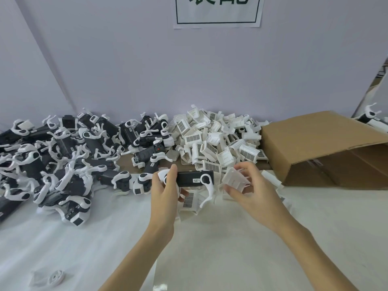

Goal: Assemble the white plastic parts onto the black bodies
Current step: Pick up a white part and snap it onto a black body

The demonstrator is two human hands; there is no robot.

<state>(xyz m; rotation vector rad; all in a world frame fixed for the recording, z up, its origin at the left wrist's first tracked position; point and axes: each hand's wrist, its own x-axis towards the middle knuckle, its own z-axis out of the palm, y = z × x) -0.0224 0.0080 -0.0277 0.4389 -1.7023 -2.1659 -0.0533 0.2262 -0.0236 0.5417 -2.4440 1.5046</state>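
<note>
My left hand (pixel 165 191) grips a black body (pixel 192 179) by its left end, holding it level above the table; white curved arms stick out from both of its ends. Just right of it, my right hand (pixel 249 189) pinches a white plastic part (pixel 235 178), a short gap away from the body's right end. Behind my hands lies a heap of loose white parts (pixel 218 139) with grid labels. A big pile of black bodies with white arms (pixel 69 156) fills the left side.
An open cardboard box (pixel 323 148) lies on its side at the right. A white cloth (pixel 210 248) covers the near table, with a small white round piece in a bag (pixel 55 278) at the lower left. A wall with a paper sign (pixel 217 11) stands behind.
</note>
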